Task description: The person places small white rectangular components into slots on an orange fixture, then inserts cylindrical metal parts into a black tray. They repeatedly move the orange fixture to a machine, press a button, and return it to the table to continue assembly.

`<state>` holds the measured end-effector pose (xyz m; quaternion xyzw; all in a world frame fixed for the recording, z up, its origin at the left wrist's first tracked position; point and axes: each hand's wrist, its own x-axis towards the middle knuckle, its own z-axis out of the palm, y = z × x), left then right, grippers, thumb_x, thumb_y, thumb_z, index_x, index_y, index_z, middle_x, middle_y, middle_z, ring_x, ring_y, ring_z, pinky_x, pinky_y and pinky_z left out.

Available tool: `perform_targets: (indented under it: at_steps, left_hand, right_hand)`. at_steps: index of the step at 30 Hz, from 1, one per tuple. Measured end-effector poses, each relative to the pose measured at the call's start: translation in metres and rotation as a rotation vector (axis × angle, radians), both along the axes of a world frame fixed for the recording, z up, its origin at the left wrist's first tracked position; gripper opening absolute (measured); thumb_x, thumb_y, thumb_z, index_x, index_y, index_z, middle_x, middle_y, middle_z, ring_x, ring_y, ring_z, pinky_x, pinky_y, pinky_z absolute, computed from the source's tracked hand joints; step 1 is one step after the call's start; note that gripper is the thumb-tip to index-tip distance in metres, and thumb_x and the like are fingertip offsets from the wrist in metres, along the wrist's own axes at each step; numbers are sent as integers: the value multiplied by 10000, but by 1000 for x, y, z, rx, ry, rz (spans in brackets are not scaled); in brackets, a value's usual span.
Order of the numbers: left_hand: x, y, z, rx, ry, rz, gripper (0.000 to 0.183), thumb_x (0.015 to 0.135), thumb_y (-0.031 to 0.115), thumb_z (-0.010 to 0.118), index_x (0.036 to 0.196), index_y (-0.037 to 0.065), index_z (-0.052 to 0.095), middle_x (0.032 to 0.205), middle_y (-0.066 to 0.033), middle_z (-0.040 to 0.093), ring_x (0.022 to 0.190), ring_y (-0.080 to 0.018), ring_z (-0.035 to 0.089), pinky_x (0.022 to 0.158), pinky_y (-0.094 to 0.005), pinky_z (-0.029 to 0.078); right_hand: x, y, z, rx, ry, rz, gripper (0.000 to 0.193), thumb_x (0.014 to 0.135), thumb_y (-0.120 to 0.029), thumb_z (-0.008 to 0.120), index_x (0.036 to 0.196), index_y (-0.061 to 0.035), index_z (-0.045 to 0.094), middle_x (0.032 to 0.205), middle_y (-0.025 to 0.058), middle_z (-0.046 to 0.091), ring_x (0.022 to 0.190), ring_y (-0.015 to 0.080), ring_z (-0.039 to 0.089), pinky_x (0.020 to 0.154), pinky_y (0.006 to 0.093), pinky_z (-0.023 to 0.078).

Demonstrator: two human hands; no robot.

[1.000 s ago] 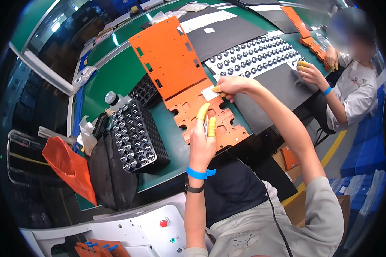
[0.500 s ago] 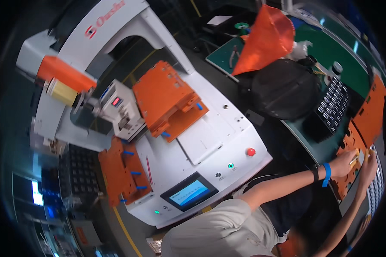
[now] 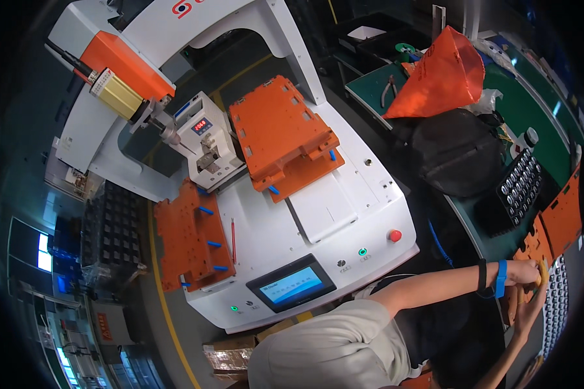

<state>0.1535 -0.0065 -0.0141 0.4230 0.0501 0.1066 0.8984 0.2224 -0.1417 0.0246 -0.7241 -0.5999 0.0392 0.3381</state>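
Note:
My left hand (image 3: pixel 523 272), with a blue band and a black band at the wrist, is at the far right over an orange perforated plate (image 3: pixel 534 241). Its fingers are bent together, and what they hold is too small to make out. My right hand (image 3: pixel 531 310) reaches up from below, its fingers closed against the left hand's fingertips. Yellow covers show on the fingers. Beside the hands lies a pale tray with rows of small round parts (image 3: pixel 555 318). A second orange plate (image 3: pixel 562 212) stands just beyond them.
A white benchtop machine (image 3: pixel 370 194) with a screen and red button carries orange fixtures (image 3: pixel 282 133) with blue pins. On the green bench are a black tray of round metallic parts (image 3: pixel 520 188), a black round bag (image 3: pixel 457 152) and an orange bag (image 3: pixel 444 74). Another person's hand (image 3: pixel 532 368) shows lower right.
The view has shifted, so the machine sits further right and my hands lower. My two hands have come closer together, fingertips now meeting over the orange plate.

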Motion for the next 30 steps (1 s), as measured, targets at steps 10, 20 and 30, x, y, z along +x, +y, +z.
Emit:
perform_targets:
  at_steps: [10,20,30]
  left_hand:
    - [-25,5,16,-12,-239,-142,188,992,101,465,1156,37,530,996,-54,620,825,-128,645,692,-291,563]
    - [-42,-22,-11,151,-24,326,604,1017,57,480,1522,-35,163,1460,-168,401,1337,-210,445,1084,-332,390]
    - [-16,-6,12,235,93,259,622,1032,125,463,1532,18,109,1340,-164,444,1127,-215,554,933,-321,497]
  right_hand:
    - [-6,7,18,105,-119,-62,629,716,-35,767,1306,12,554,1275,194,600,1218,357,571,1036,410,433]
    - [-12,30,6,150,116,-244,563,720,-7,775,1251,26,590,1098,133,629,1034,235,620,922,342,491]
    - [3,29,9,154,433,-140,533,777,12,731,1280,25,554,1182,152,633,1097,249,620,925,340,505]
